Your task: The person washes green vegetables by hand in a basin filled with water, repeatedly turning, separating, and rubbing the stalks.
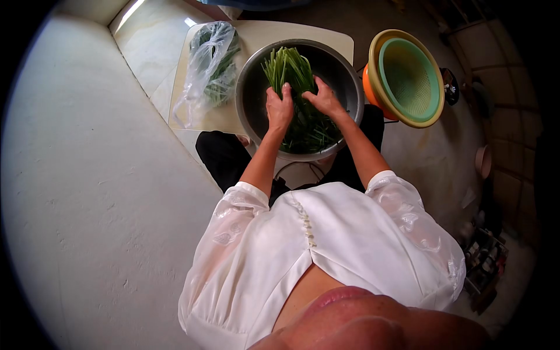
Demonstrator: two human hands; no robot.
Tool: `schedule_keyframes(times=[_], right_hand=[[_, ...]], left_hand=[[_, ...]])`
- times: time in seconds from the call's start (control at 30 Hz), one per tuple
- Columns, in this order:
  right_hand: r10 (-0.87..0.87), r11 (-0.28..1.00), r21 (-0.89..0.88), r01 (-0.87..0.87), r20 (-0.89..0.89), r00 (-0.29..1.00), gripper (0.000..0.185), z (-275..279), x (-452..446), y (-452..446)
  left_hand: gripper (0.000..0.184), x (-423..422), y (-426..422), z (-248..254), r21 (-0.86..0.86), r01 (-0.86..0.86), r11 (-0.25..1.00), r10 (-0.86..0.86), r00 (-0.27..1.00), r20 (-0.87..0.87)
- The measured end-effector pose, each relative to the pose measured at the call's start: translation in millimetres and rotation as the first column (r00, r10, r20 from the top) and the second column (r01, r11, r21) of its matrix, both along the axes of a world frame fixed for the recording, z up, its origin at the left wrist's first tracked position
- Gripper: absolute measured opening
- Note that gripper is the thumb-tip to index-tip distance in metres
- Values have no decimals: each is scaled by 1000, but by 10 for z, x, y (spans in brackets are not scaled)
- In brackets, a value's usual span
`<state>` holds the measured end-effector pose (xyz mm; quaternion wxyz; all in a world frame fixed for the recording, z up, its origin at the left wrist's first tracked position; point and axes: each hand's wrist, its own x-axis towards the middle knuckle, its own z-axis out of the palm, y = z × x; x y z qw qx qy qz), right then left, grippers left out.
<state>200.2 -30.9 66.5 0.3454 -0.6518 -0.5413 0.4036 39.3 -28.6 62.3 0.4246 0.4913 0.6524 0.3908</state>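
A wide metal basin (245,111) sits in front of my knees at the table's edge. Above its inside, both hands grip a bunch of chives (289,67), cut ends pointing away from me and dark leaves hanging down into the basin. My left hand (280,109) is closed round the left side of the bunch, thumb on top. From the right, my right hand (326,100) grasps the same bunch, with its fingers partly hidden behind the stalks. More loose green leaves (309,137) lie in the near part of the basin.
On the cream tabletop (309,33), a clear plastic bag (213,64) with more greens lies left of the basin. To the right stand nested colanders, a green one (411,79) inside a yellow one (376,58). A pale wall (87,175) runs along my left.
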Motion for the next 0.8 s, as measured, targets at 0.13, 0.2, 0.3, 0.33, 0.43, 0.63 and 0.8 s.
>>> schedule_keyframes(times=[0.13, 0.2, 0.3, 0.33, 0.43, 0.63, 0.8], right_hand=[[11, 993, -115, -23, -105, 994, 69, -225, 255, 3], [-14, 995, -97, 16, 24, 1000, 69, -291, 244, -9], [-81, 994, -49, 93, 208, 975, 68, -507, 211, -1], [-121, 991, -22, 132, 261, 958, 67, -608, 197, 17], [-189, 982, 53, 183, 410, 893, 63, -896, 192, 58], [-218, 945, -133, 299, 423, 879, 57, -678, 216, 145], [-309, 914, -152, 375, 338, 889, 58, -650, 374, 127]], left_hand=[[30, -49, 32, -346, 93, -29, 995, 41, 990, -131], [25, -124, 90, -709, 162, 121, 979, -80, 968, -239], [18, -112, 143, -778, 233, 188, 954, -155, 976, -150], [16, -104, 163, -758, 236, 98, 967, -114, 992, 57], [16, -122, 246, -1176, 265, 67, 962, -34, 991, -129], [13, -293, 302, -1417, 546, 323, 773, 126, 766, -631], [8, -499, 359, -2135, 331, 348, 877, 60, 604, -795]])
